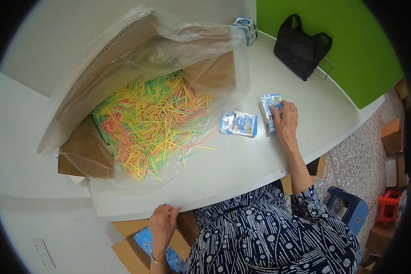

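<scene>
Blue-and-white, a packet [267, 109] lies on the white table [214, 169], partly under the person's right hand [286, 121], which reaches forward with fingers bent over its right side; whether they grip it cannot be told. A second packet [239, 123] lies just to its left. The left hand [163, 223] hovers by the table's front edge, fingers loosely curled, their hold unclear. Beyond, thin coloured straws [150, 123] fill a plastic-lined carton [214, 71]

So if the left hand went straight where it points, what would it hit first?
Probably the near edge of the white table. If the left hand is above that, then the clear plastic bag around the straws; depth is unclear.
</scene>
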Available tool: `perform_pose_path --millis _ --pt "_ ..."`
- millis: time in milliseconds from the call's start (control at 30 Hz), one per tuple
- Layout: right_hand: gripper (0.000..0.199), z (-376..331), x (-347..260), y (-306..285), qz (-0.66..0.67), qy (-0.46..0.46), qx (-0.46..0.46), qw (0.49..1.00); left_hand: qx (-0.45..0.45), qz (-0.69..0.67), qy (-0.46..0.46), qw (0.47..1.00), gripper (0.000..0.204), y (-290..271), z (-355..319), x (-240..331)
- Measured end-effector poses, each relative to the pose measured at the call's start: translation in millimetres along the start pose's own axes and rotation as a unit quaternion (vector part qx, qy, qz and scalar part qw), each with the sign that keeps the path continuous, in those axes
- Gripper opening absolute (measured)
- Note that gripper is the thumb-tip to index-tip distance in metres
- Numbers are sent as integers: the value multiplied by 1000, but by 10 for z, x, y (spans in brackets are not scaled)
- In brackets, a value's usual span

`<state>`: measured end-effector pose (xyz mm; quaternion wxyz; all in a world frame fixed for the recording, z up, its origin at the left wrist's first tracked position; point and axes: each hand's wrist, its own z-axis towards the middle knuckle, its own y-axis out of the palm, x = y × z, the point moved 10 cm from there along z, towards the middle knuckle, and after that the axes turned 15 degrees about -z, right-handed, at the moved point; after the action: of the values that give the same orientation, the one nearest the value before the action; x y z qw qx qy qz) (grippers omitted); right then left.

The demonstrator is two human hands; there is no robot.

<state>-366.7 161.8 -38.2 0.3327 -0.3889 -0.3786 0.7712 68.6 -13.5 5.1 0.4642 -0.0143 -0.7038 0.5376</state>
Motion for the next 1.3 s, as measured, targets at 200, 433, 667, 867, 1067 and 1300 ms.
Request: perform_pose_path --millis 200,433,667,867,1067,1300 --pt "9 -107 309 205 17 -83 133 987 -97 -44 194 975 10 680 368 824" --pt "7 -146 -29 -96 -42 -23 96 994 -149 -55 234 959 16 891 488 1393" --pt "10 -64 -192 -241 66 -88 146 983 -38 -145 259 954 6 799 913 1524" --pt "13 133 400 -376 315 120 100 936 -94 -180 216 955 7 1039 957 1495" --pt "14 90 -52 -431 540 80 -56 836 -87 -248 124 957 19 1036 1219 1462" --pt "29 -720 -988 -216 460 -162 -333 807 -194 -382 59 902 19 1338 1345 1324"
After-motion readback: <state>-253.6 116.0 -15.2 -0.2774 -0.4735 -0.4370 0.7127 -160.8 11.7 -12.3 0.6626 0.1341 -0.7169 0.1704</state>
